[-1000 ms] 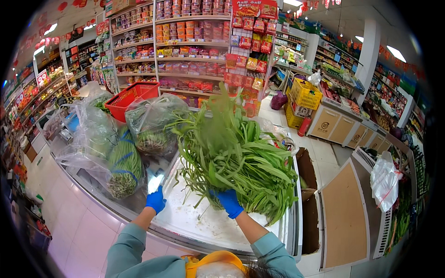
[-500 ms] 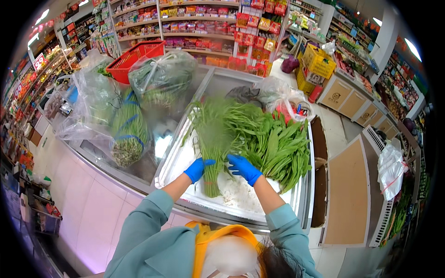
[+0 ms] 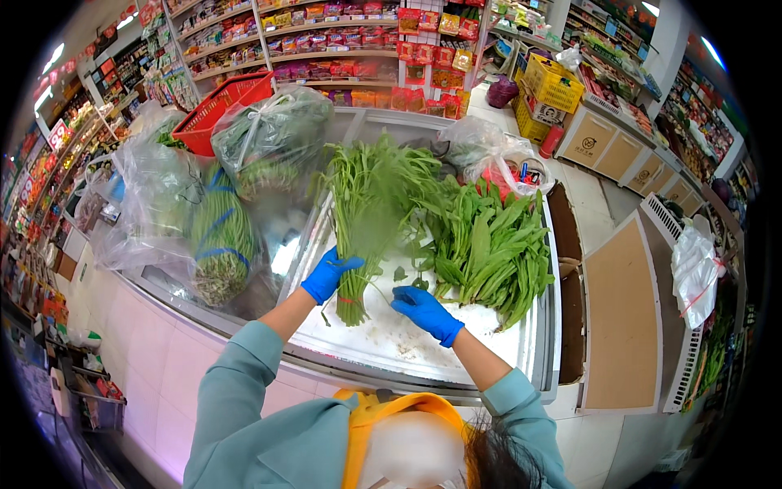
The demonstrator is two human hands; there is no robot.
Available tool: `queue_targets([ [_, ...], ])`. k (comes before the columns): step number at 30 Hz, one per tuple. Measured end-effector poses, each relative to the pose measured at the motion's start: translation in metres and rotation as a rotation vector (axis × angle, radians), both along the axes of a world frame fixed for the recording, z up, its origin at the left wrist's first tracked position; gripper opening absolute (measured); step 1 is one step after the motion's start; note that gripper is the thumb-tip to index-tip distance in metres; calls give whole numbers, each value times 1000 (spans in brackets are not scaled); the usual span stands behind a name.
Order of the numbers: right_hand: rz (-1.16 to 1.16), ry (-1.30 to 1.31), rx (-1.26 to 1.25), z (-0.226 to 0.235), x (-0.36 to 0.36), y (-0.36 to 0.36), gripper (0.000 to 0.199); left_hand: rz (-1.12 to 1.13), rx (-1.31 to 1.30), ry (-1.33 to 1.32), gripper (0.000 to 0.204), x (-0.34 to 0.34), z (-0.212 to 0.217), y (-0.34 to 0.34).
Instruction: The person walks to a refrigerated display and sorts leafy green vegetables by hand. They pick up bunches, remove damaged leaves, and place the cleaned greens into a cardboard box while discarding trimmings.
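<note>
My left hand (image 3: 327, 274), in a blue glove, is wrapped round the lower stems of a bundle of long-stemmed leafy greens (image 3: 352, 281). A red band circles the bundle near its cut ends, and its leaves fan out away from me, partly blurred. To the right of the stems, my right hand (image 3: 425, 314), also blue-gloved, has its fingers drawn together. A thin green stem (image 3: 377, 290) runs from the bundle to its fingertips. Beneath both hands lies a white tray (image 3: 391, 346) with dirt specks. A pile of broad-leafed greens (image 3: 493, 253) rests at its right side.
Left of the tray, plastic-bagged green bundles (image 3: 221, 244) lie on the metal counter, with a red basket (image 3: 220, 112) behind. A clear plastic bag (image 3: 481, 145) sits at the back right. Cardboard (image 3: 570, 322) and a tan panel (image 3: 619, 318) stand right of the counter.
The bundle has shifted left and away from me in my left hand, separating from the right-hand pile. My right hand's fingers have closed at a thin stem. The whole view has also shifted slightly.
</note>
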State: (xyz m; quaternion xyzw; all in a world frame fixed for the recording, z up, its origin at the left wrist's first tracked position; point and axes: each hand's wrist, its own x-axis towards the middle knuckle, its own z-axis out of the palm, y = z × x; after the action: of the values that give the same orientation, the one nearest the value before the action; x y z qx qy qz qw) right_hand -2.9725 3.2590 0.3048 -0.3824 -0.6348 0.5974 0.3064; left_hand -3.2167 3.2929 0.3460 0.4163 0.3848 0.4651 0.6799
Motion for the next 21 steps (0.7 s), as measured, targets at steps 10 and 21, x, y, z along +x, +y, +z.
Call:
queue_targets([
  [10, -521, 194, 325, 86, -72, 35, 40, 21, 155, -55, 53, 11, -12, 6],
  [21, -427, 118, 414, 44, -53, 45, 14, 243, 278, 389, 52, 33, 5, 0],
])
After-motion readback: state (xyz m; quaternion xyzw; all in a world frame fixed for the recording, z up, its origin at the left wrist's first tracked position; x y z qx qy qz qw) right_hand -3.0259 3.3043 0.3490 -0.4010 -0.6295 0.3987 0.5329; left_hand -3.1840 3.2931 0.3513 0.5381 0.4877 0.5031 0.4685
